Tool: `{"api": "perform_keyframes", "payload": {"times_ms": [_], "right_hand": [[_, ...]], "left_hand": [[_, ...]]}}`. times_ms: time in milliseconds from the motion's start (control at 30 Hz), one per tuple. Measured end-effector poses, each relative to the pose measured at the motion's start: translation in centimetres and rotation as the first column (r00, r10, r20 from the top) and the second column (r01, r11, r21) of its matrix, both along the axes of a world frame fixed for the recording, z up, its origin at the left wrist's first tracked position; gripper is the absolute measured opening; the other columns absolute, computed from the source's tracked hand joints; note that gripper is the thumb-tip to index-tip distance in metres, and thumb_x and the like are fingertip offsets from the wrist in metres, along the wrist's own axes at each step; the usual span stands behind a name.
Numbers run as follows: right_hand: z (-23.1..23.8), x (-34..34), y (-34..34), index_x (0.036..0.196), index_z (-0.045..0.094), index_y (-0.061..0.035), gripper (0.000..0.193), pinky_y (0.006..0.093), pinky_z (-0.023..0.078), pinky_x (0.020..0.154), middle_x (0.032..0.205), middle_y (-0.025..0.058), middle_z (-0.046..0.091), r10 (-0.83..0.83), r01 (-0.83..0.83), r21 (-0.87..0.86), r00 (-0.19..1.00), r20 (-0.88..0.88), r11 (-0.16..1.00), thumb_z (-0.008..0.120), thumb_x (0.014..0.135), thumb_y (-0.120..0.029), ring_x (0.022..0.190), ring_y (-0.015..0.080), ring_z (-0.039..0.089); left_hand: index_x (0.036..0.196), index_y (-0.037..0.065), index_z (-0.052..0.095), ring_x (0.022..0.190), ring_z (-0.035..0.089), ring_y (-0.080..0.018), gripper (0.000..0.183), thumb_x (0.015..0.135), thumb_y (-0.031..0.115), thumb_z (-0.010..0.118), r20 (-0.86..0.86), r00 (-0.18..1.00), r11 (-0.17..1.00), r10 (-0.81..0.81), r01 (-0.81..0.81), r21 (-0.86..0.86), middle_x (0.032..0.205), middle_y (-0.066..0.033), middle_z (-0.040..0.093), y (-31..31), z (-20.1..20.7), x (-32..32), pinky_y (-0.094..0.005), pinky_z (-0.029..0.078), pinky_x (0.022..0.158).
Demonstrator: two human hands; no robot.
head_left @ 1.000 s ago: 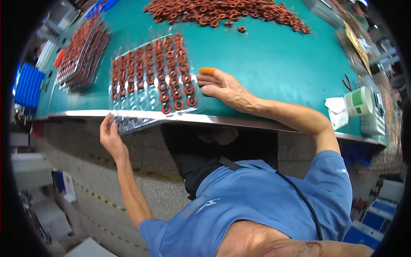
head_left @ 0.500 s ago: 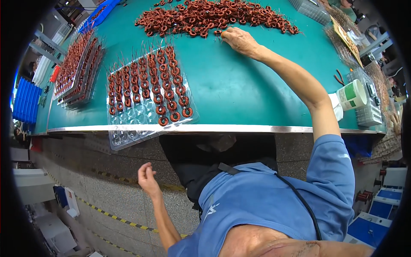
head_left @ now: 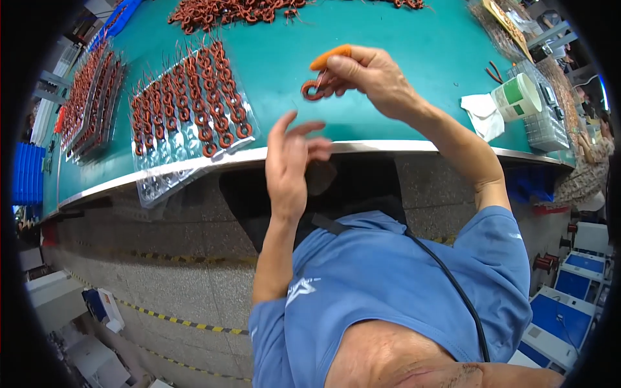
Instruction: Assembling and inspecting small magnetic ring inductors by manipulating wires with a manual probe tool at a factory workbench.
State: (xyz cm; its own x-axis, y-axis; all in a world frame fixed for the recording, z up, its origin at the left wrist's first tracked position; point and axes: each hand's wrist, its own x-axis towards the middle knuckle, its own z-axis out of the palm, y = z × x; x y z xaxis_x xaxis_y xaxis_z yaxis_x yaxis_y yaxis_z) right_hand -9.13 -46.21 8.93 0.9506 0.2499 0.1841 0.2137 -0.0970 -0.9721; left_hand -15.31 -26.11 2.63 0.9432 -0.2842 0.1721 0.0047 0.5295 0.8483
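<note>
In my right hand (head_left: 375, 77) is a copper-wound ring coil (head_left: 312, 90), pinched by the fingers above the green table. An orange finger cot (head_left: 330, 57) covers its index fingertip. My left hand (head_left: 291, 158) is raised at the table's front edge, just below the coil, with fingers apart and nothing in them; motion blurs the fingertips. To the left lies a clear plastic tray (head_left: 147, 187), its rows partly filled with upright coils, their wire ends pointing away. Some near pockets of it hold no coil. A loose heap of coils (head_left: 233, 11) lies at the far side.
Stacked trays of coils (head_left: 90, 107) stand at the far left, beside blue bins (head_left: 27, 173). On the right are a white cloth (head_left: 484, 116), a white-and-green tub (head_left: 515, 97), red-handled pliers (head_left: 495, 72) and clear trays (head_left: 548, 123). The tray's near corner overhangs the metal table edge (head_left: 381, 147).
My right hand has come back from the heap toward me, carrying a coil. My left hand has risen from below the table edge toward it. The whole view has shifted slightly.
</note>
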Motion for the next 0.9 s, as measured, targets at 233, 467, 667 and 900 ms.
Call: {"api": "perform_keyframes", "payload": {"times_ms": [233,467,667,900], "right_hand": [[-0.1,-4.7,0.7,0.100,0.070,-0.0026,0.016,0.0294,0.053,0.069,0.090,0.0095,0.068,-0.045,0.238,-0.368,0.885,0.463,0.899,0.066,0.088,-0.012,0.082,0.0189,0.066],[-0.4,-4.7,0.5,0.095,0.072,-0.0056,0.014,0.0298,0.054,0.068,0.090,0.0082,0.067,-0.111,0.352,-0.333,0.814,0.570,0.875,0.068,0.087,-0.016,0.080,0.0194,0.066],[0.3,-4.2,1.1,0.085,0.067,-0.0018,0.016,0.0338,0.049,0.065,0.086,0.0079,0.062,0.063,0.538,-0.349,0.478,0.876,0.767,0.077,0.075,-0.011,0.076,0.0234,0.060],[-0.4,-4.6,2.3,0.082,0.067,-0.0034,0.013,0.0378,0.043,0.080,0.088,0.0071,0.064,0.055,0.571,-0.343,0.461,0.886,0.746,0.076,0.074,-0.009,0.088,0.0258,0.059]], "left_hand": [[0.118,-0.001,0.054,0.066,0.057,-0.0101,0.031,0.102,0.025,0.047,0.039,0.998,0.997,-0.056,0.054,0.054,0.080,-0.0061,0.061,-2.4,0.6,0.4,-0.0229,0.048,0.061],[0.114,-0.002,0.061,0.066,0.058,-0.0098,0.028,0.099,0.019,0.052,-0.121,0.979,0.984,-0.164,0.155,-0.083,0.081,-0.0048,0.061,-1.9,2.7,0.0,-0.0225,0.048,0.061],[0.104,-0.004,0.066,0.064,0.055,-0.0092,0.023,0.096,0.016,0.058,-0.008,0.989,0.984,0.146,-0.144,0.105,0.071,-0.0027,0.059,-1.8,3.1,0.8,-0.0217,0.045,0.060],[0.098,-0.005,0.066,0.063,0.055,-0.0103,0.022,0.096,0.014,0.055,0.064,0.960,0.942,0.272,-0.279,0.184,0.071,-0.0044,0.059,-1.6,2.7,1.2,-0.0226,0.045,0.060]]}}
